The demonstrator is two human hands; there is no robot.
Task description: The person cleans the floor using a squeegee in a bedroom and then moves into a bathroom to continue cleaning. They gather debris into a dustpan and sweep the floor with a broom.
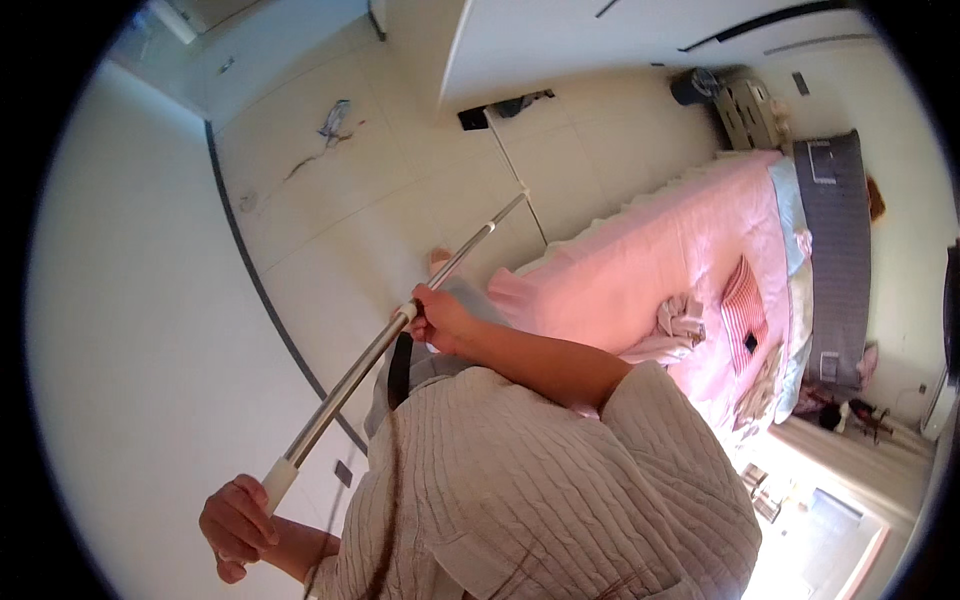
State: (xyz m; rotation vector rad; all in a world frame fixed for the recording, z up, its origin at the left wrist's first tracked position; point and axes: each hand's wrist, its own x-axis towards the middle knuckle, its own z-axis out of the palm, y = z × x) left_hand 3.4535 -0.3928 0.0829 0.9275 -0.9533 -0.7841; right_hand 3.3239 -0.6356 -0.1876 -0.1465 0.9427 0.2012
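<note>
A metal telescopic pole (pixel 349 386) with white collars runs diagonally from lower left to upper centre. My left hand (pixel 238 525) is closed around the white grip (pixel 280 480) at its near end. Farther along, my right hand (pixel 442 321) grips the pole by a white collar. The far end meets a long thin crosswise head (pixel 535 217) on the pale tiled floor; its exact kind cannot be told. On the floor at upper left lie a crumpled wrapper (pixel 335 118) and dark strands of debris (pixel 301 165).
A bed with a pink cover (pixel 630 262) stands at right, bearing a striped cushion (pixel 744 315) and rumpled cloth (pixel 679 319). A dark bin (pixel 694 86) and a drawer unit (pixel 746 112) are beyond it. A white wall (pixel 150 300) with dark base trim rises at left.
</note>
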